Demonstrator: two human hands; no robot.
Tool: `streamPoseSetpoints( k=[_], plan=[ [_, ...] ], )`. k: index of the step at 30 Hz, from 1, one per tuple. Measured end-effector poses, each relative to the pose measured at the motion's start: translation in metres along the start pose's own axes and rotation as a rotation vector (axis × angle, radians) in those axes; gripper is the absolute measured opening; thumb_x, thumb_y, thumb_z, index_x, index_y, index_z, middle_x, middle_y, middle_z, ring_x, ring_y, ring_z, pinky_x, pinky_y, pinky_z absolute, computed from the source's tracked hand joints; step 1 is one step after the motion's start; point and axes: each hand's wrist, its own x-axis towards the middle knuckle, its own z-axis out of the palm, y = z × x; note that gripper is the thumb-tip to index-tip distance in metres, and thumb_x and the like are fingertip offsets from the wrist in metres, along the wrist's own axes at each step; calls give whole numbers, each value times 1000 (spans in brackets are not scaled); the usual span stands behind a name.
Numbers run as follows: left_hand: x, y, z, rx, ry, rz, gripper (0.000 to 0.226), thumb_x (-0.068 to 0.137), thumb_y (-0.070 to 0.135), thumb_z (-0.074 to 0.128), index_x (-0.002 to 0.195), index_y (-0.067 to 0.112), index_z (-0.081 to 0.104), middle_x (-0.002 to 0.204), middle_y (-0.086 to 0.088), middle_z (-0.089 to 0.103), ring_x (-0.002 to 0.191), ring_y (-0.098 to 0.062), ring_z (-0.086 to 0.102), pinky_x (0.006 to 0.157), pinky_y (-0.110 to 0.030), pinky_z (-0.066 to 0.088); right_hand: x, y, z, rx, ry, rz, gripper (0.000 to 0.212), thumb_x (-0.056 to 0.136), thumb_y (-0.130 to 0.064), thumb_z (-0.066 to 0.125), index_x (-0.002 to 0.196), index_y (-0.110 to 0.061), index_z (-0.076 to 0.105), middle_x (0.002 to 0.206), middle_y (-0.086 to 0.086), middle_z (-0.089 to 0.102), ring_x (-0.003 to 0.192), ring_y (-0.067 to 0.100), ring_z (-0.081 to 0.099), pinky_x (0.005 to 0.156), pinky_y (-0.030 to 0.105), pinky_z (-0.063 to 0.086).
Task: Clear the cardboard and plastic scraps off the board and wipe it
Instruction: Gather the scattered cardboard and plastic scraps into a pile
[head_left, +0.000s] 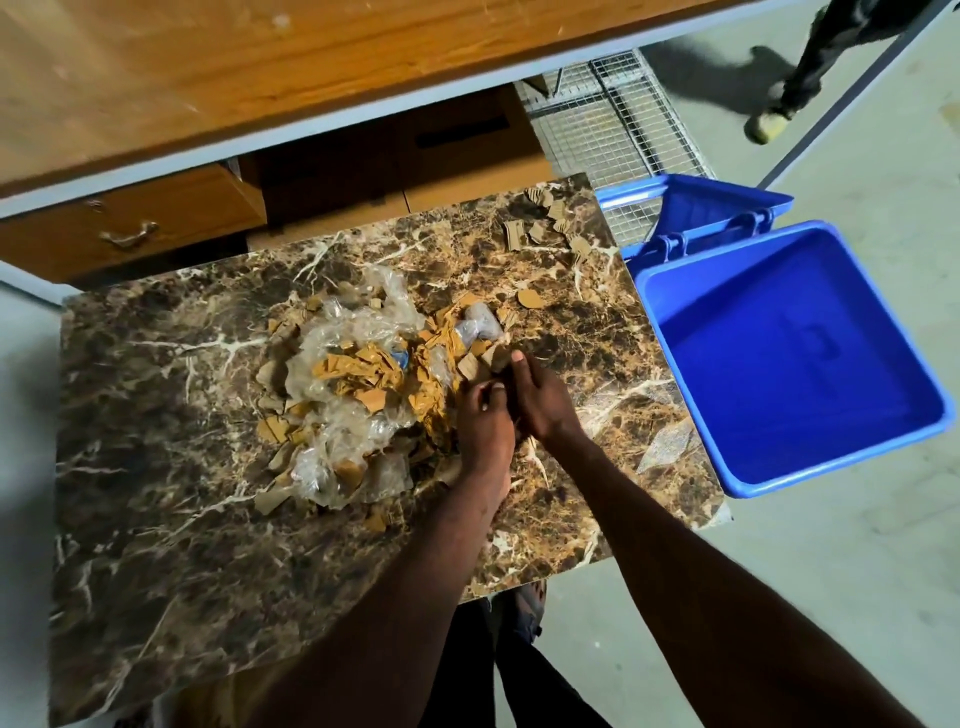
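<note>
Board (171, 415) of brown marble pattern, lying flat and low, with grey floor (831, 545) around its near and right sides. At far left, behind the board, a wooden drawer (130, 223) with a metal handle, under a wooden table (208, 78) with a pale edge. On the middle of the board, a loose heap of cardboard scraps (363, 369) mixed with crumpled clear plastic (332, 338), spread from the centre toward the near side. Just right of the heap, left hand (485, 421), back upward, fingers (493, 389) curled down at the heap's right edge, perhaps gripping some scraps, though hidden under the hand, so cannot tell. Touching it on the right, right hand (540, 400), fingers curled round a small cardboard piece (480, 364) at the fingertips. Farther right and far, at the board's far right corner, a small separate group of torn cardboard bits (550, 218), well apart from the heap. Beyond that corner, a wire mesh rack (597, 130). Beside the right edge of the board, a blue plastic bin (779, 353) with its lid swung open behind it.
</note>
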Motion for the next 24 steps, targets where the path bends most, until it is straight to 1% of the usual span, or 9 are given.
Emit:
streamPoseSetpoints(
  k=[2, 4, 6, 7, 12, 14, 18, 21, 24],
  plan=[
    [2, 6, 1, 59, -40, 0, 33, 109, 34, 51, 141, 29, 59, 132, -5, 66, 108, -21, 69, 91, -44, 62, 3, -3, -6, 11, 81, 12, 55, 114, -56, 26, 136, -21, 62, 116, 11, 75, 103, 27, 74, 90, 48, 64],
    [9, 13, 1, 52, -59, -15, 25, 107, 35, 55, 130, 32, 63, 131, -6, 67, 110, -23, 69, 93, -47, 61, 7, -10, -13, 5, 128, 11, 49, 116, -50, 30, 135, -20, 63, 113, 7, 75, 100, 23, 73, 80, 30, 62],
    [13, 24, 2, 1, -86, -26, 15, 106, 31, 59, 119, 31, 66, 124, -4, 71, 109, -20, 70, 92, -41, 62, 12, -18, -22, -51, 176, -16, 46, 117, -44, 32, 138, -18, 63, 109, 2, 72, 96, 16, 69, 66, 9, 48],
    [16, 30, 2, -41, -121, -39, 17, 106, 26, 59, 121, 25, 68, 121, -4, 71, 108, -19, 71, 89, -35, 62, 16, -21, -26, -76, 192, -23, 45, 117, -42, 32, 140, -18, 62, 108, 0, 70, 93, 13, 66, 62, 8, 43],
    [27, 50, 5, -112, -316, -35, 18, 110, 10, 50, 122, 3, 62, 121, -23, 70, 107, -26, 73, 89, -28, 61, 46, -18, -45, -195, 309, -34, 36, 116, -41, 34, 136, -21, 57, 123, 7, 69, 105, 25, 68, 71, 18, 46],
    [33, 53, 6, -98, -315, -20, 23, 110, 8, 47, 126, -5, 59, 121, -27, 67, 102, -28, 72, 86, -28, 62, 60, -12, -55, -250, 316, -42, 40, 115, -42, 38, 144, -19, 53, 146, 15, 60, 126, 33, 63, 94, 33, 53],
    [39, 56, 17, -93, -331, -52, 29, 111, 4, 43, 133, -12, 53, 126, -32, 62, 109, -33, 66, 90, -30, 59, 89, -1, -79, -355, 335, -24, 57, 115, -41, 39, 166, -15, 32, 175, 13, 22, 159, 34, 29, 125, 51, 32],
    [39, 55, 32, -15, -354, -116, 26, 111, 8, 45, 130, 1, 61, 130, -22, 67, 118, -30, 68, 100, -36, 57, 114, 5, -96, -389, 312, -38, 60, 115, -40, 39, 168, -13, 27, 177, 15, 14, 161, 34, 22, 128, 46, 23],
    [47, 52, 49, 57, -310, -153, 27, 106, 9, 51, 108, 24, 73, 118, -7, 76, 113, -33, 71, 103, -54, 54, 143, 6, -115, -400, 309, -119, 64, 112, -46, 40, 166, -14, 32, 175, 19, 19, 159, 36, 27, 128, 50, 31]
  ],
)
